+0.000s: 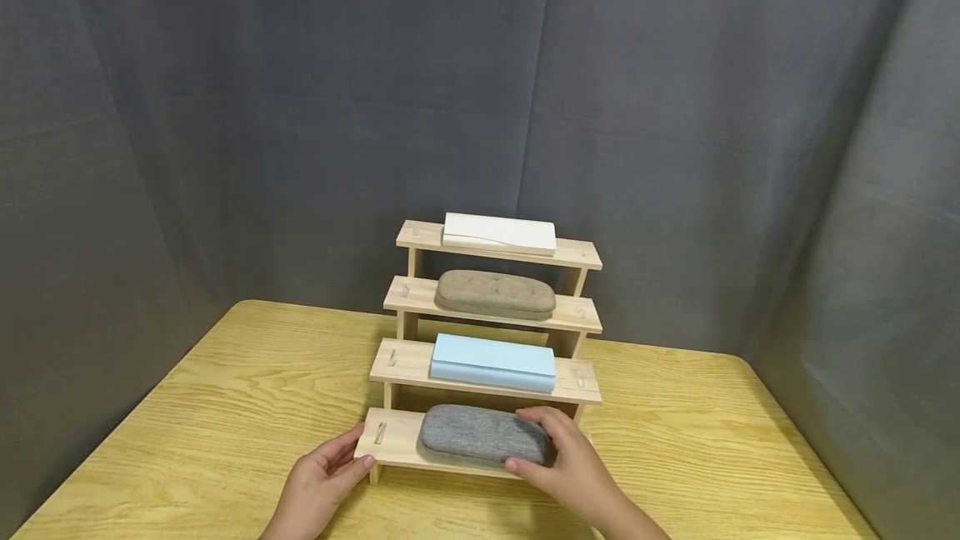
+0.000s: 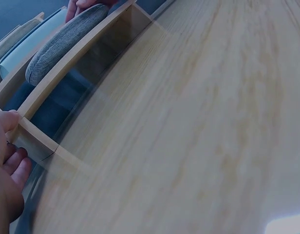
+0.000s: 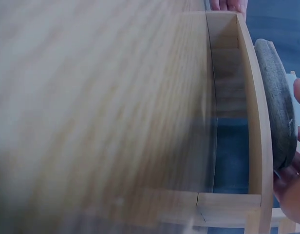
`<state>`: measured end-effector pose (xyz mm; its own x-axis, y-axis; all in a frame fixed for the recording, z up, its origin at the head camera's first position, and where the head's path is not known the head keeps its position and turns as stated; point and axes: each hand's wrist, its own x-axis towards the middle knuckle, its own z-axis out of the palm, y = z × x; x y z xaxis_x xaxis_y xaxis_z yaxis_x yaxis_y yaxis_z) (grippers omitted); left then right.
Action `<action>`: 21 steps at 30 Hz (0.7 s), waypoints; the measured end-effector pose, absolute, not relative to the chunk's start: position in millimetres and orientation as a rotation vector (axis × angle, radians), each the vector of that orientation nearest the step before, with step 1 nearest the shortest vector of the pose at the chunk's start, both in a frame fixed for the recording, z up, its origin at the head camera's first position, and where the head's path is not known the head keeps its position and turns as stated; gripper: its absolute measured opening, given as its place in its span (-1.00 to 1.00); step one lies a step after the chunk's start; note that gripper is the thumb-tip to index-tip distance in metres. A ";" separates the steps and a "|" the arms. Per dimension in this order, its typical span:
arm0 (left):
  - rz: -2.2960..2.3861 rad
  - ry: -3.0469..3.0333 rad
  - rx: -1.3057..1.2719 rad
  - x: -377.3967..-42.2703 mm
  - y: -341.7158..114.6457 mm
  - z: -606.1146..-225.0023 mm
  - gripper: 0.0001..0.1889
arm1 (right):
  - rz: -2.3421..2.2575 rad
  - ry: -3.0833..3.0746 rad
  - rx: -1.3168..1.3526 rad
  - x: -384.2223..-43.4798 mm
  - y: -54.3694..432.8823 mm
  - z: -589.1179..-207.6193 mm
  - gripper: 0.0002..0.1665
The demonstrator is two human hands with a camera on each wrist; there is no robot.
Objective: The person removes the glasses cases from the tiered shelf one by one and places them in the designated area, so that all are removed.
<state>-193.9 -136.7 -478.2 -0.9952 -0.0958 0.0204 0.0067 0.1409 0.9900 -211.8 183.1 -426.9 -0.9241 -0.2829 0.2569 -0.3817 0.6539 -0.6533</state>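
Note:
A tiered wooden display stand (image 1: 405,430) has a glasses case on each step. On the lowest step lies a grey fabric glasses case (image 1: 480,433). My right hand (image 1: 566,461) holds this case by its right end, thumb at the front and fingers over the back. The left hand (image 1: 318,477) pinches the left end of the lowest step, thumb near the front corner. From the left wrist, the left thumb lies over the corner of the step (image 2: 67,66), with the other fingers curled below. In the right wrist view, the grey case (image 3: 276,102) rests along the step beside the right fingers.
Above the grey case are a light blue glasses case (image 1: 491,361), a brown one (image 1: 495,293) and, on the top step, a white one (image 1: 498,233). The stand is on a wood-grain table (image 1: 225,407), with grey curtains (image 1: 375,107) behind and at both sides.

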 end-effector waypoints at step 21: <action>-2.032 -2.292 0.118 -196.2 -135.3 -478.9 -0.43 | 0.964 -2.732 0.612 -226.2 166.7 -432.3 -0.20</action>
<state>-196.2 -135.3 -478.9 -0.9941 -0.1079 0.0064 -0.0066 0.1193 0.9928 -226.2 166.7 -432.3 -0.8991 -0.3200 0.2987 -0.4366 0.7049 -0.5590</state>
